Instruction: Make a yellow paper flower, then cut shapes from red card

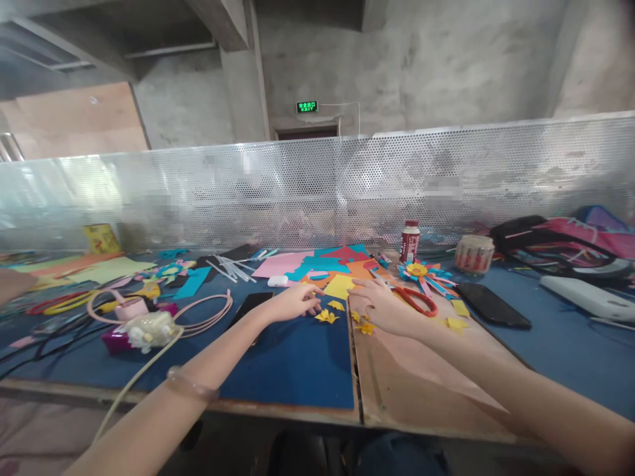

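Yellow paper pieces point(326, 317) lie on the blue mat point(292, 363), just left of the seam where the mat meets the brown board point(397, 377); more small yellow scraps point(366, 326) sit just right of that seam. The left hand point(292, 303) reaches toward them from the near left, fingers loosely extended, tips close to the nearest piece; whether it pinches anything cannot be told. The right hand point(384, 305) lies flat on the board, fingers spread and relaxed, beside the red scissors point(415, 301); it grips nothing visible.

Procedure, as judged from this position:
1. Pick each folded piece by its edge with fingertip and thumb; pressing from above would likely flatten the folds.
2. Keep the right hand planted as a steadying rest, clear of the scissor blades.
3. Work on the flat mat rather than across the seam, where small scraps could slip into the gap.
4. Keep sleeves and wrists off the finished paper flower point(419, 271), far right of the hands, and off the sheets of coloured paper point(317, 268) beyond.

A black phone point(251, 305) lies under the left forearm line; avoid dragging pieces over it.
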